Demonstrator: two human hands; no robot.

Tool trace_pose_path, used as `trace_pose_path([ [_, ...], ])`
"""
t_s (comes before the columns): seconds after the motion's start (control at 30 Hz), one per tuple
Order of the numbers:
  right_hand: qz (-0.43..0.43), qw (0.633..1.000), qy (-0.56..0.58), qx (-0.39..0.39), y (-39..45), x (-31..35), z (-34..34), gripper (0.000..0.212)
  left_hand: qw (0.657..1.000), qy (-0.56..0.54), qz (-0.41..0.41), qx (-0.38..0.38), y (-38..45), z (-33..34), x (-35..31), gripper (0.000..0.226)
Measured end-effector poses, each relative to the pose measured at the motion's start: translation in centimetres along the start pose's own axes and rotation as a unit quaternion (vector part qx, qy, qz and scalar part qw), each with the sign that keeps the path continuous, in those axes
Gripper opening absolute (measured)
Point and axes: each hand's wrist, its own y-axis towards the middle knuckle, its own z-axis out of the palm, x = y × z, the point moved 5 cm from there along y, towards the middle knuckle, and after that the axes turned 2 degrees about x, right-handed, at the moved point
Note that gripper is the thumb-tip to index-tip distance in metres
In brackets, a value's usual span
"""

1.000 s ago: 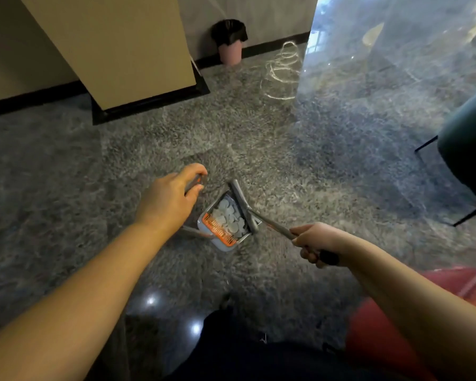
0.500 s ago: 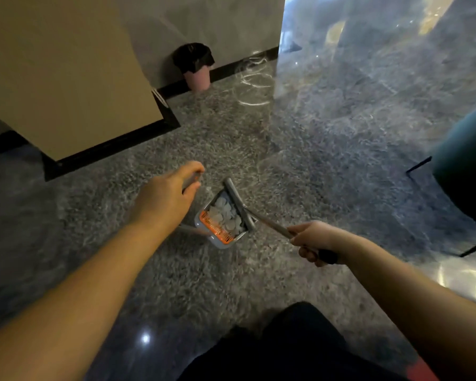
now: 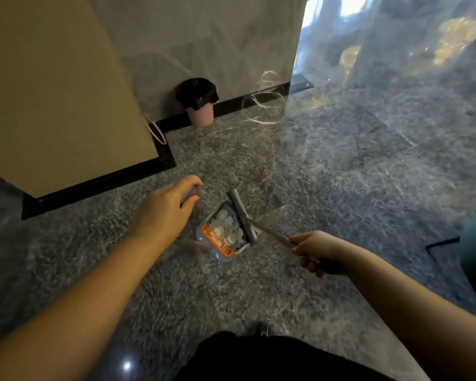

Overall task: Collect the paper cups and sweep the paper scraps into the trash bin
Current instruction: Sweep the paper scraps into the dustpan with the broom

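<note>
Closer now, I note the trash bin (image 3: 199, 105) ahead; left hand (image 3: 164, 213) grips the dustpan (image 3: 222, 234) handle, scraps (image 3: 226, 229) inside; right hand (image 3: 318, 250) grips the broom (image 3: 242, 215) handle

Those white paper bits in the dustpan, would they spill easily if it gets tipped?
Probably. The paper scraps look small, thin and loose, so likely very light. They lie heaped in the shallow dustpan, so a tilt or draft could scatter them.

Paper scraps (image 3: 226, 229) lie in the dustpan (image 3: 220, 250) between both grips — trash bin (image 3: 198, 101) well beyond, against the wall (image 3: 204, 37).
</note>
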Motion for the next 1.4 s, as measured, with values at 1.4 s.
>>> trace_pose_path([
  [1.4,-0.114,0.952,-0.25,0.132,35.1,60.5,-50.7,0.026,0.965,0.076,-0.139,-0.21,69.8,6.5,-1.0,0.026],
])
